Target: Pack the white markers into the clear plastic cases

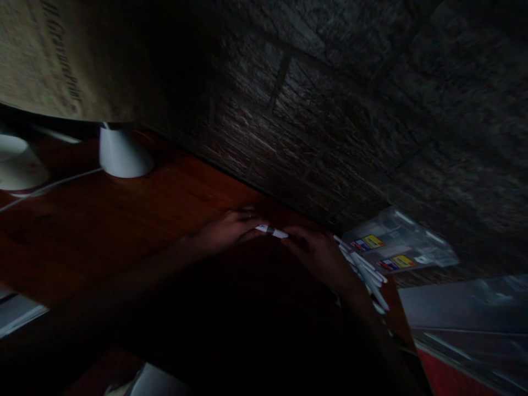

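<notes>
A white marker [272,231] with a dark band spans the gap between my two hands, above the brown wooden table [177,198]. My left hand [233,228] has its fingers closed round one end of it. At the other end, my right hand [311,250] pinches the tip between thumb and fingers. Just right of that hand lies a bunch of white markers [367,272], partly hidden by my right wrist. The scene is dim, so finger details are faint.
Behind the table rises a dark brick-patterned wall [264,110]. A clear plastic case [400,242] with yellow labels stands at the right edge. On the left are a lamp's white base [126,154], its printed shade [53,60] and a pale cup [18,165].
</notes>
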`<state>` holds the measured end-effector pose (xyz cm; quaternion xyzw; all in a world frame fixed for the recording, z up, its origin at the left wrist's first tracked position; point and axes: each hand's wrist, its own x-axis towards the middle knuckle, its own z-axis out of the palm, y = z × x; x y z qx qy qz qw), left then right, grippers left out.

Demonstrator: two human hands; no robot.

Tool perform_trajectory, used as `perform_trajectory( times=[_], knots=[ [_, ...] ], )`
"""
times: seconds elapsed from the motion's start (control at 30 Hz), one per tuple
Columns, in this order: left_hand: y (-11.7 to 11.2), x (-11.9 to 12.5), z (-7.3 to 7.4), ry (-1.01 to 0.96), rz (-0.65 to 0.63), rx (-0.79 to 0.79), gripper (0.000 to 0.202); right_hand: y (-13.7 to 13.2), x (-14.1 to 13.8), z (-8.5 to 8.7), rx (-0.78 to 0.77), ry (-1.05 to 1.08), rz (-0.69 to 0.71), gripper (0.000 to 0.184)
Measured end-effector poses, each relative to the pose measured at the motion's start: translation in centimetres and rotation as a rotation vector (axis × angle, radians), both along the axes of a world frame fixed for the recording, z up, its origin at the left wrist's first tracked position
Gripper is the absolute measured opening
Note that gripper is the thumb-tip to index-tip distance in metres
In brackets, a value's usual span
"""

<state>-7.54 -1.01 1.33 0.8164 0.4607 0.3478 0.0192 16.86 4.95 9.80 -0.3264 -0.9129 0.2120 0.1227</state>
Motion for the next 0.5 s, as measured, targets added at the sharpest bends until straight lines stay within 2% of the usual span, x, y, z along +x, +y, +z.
perform_trajectory(
  times=[0.17,0.37,0.5],
  knots=[
    [-0.4,0.3,0.1,0.055,0.050,-0.015,0.035,-0.2,-0.3,-0.6,-0.031,0.070,0.014,0.022],
    [-0.6,0.5,-0.6,0.032,0.031,-0.051,0.035,0.4,-0.2,-1.2,-0.298,0.139,-0.023,0.028],
    [-0.8,0.5,-0.9,0.084,0.028,-0.067,0.036,0.5,-0.4,-1.1,-0.411,0.133,0.007,0.026]
  ],
)
